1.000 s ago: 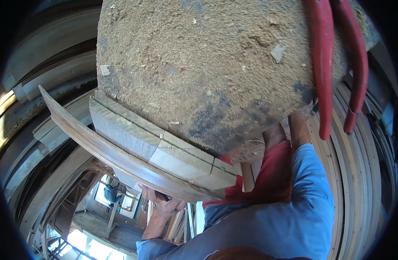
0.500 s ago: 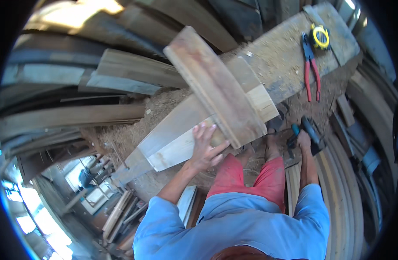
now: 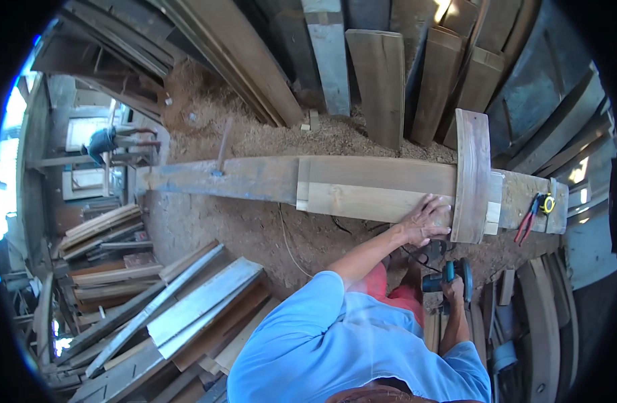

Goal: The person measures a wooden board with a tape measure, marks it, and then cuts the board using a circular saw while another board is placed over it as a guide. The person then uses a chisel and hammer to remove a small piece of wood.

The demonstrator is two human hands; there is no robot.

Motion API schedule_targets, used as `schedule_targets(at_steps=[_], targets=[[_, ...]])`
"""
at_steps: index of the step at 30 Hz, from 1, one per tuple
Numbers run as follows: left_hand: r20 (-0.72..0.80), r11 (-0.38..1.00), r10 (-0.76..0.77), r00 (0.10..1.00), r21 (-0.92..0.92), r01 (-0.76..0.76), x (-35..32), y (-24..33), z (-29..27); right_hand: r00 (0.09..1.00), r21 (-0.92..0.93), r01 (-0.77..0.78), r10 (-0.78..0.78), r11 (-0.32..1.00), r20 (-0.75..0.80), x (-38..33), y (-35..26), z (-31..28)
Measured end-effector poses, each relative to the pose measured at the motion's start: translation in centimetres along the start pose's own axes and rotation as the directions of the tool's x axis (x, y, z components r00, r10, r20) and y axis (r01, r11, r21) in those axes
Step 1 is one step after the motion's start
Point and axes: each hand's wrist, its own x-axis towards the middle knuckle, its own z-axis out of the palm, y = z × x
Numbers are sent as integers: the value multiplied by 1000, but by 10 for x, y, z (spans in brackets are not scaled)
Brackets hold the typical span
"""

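My left hand [image 3: 426,220] lies with fingers spread on a pale board [image 3: 362,201], its fingertips close to a reddish-brown plank [image 3: 471,181]. This plank sits crosswise on top of the pale board and a browner board [image 3: 379,172] beside it. All of them rest on a long, worn wooden beam [image 3: 234,177]. Lower and to the right, my right hand [image 3: 454,290] is closed around the handle of a teal and dark power tool [image 3: 464,274], which looks like a circular saw. It is held beside the boards, apart from them.
Red-handled pliers [image 3: 525,225] and a yellow-and-black tape measure [image 3: 546,203] lie on the beam's right end. Tall planks [image 3: 379,87] lean at the back. Stacked boards [image 3: 201,302] fill the lower left. A cord [image 3: 288,242] crosses the dusty floor. Another person [image 3: 107,142] is far left.
The view has turned, so the beam now runs nearly level across it. My left hand still lies on the boards by the crosswise plank. My right hand still holds the saw.
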Motion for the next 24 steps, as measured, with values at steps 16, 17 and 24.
schedule_targets(at_steps=[16,17,24], targets=[[83,999,-44,996,-4,45,10,0,-2,994,334,112,-103,936,-45,-93,-82,-85],[90,998,-61,994,2,61,10,1,-2,991,397,130,-117,909,-58,-102,-84,-95],[120,996,-93,988,22,91,4,3,-7,989,832,147,-85,535,-120,-205,-72,-142]])
